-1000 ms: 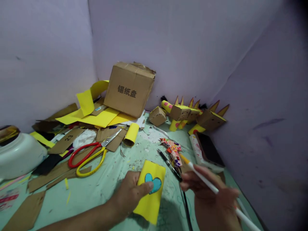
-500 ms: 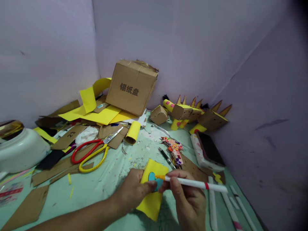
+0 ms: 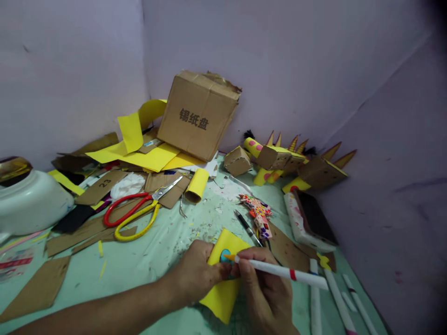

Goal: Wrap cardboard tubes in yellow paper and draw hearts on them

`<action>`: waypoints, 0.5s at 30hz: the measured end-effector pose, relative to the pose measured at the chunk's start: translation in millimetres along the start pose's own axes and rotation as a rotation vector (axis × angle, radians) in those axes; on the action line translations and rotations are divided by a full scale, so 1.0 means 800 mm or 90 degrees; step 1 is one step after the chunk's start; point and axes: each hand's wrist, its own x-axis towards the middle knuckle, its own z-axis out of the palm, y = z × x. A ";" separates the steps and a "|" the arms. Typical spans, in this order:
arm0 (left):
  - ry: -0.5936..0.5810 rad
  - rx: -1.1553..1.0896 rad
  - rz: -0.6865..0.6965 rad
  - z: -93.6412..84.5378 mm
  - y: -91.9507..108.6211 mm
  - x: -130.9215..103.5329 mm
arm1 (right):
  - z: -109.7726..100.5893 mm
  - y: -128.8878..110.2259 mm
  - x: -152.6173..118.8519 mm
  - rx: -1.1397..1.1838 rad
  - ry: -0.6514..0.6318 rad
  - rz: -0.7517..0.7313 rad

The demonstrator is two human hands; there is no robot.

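A piece of yellow paper point(image 3: 223, 295) is gripped along its left side by my left hand point(image 3: 199, 274), the thumb lying across its front. A blue patch point(image 3: 225, 255) shows on the upper part of the paper, partly covered by that thumb. My right hand point(image 3: 267, 286) is closed round a white marker point(image 3: 279, 271) with a red band. The marker's orange tip points left and rests at the blue patch; whether it touches is hard to tell. Just beyond my right hand lie a black pen point(image 3: 247, 227) and a patterned glue gun-like object point(image 3: 258, 214).
Red-and-yellow scissors point(image 3: 139, 209), a yellow tube point(image 3: 197, 186) and cardboard scraps point(image 3: 38, 284) lie to the left. A cardboard box point(image 3: 200, 116) leans at the back. Cardboard animal figures point(image 3: 279, 158), a phone point(image 3: 316, 216) and white markers point(image 3: 337, 298) are at the right.
The head view has shifted a little, so the box sits higher and the figures further right. My left thumb covers more of the blue patch, and the marker is tilted slightly differently.
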 end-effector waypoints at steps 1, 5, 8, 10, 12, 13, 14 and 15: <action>-0.002 -0.006 0.000 0.001 0.001 0.000 | 0.000 -0.001 0.001 0.003 -0.004 -0.008; -0.010 -0.002 0.005 -0.001 -0.003 0.000 | 0.001 -0.005 0.003 0.011 -0.024 -0.024; -0.015 0.018 0.015 -0.003 -0.007 0.001 | 0.001 -0.004 0.004 0.026 -0.042 -0.046; -0.016 0.029 0.015 -0.005 -0.010 0.002 | 0.001 -0.002 0.004 0.035 -0.054 -0.058; -0.022 0.034 0.023 -0.005 -0.011 0.004 | 0.002 -0.001 0.003 0.038 -0.063 -0.066; -0.028 0.029 0.029 -0.005 -0.012 0.004 | 0.002 0.000 0.003 0.037 -0.065 -0.067; -0.035 0.021 0.037 -0.005 -0.012 0.005 | 0.002 0.000 0.003 0.036 -0.066 -0.067; -0.041 0.012 0.044 -0.004 -0.011 0.005 | 0.002 0.000 0.003 0.034 -0.066 -0.068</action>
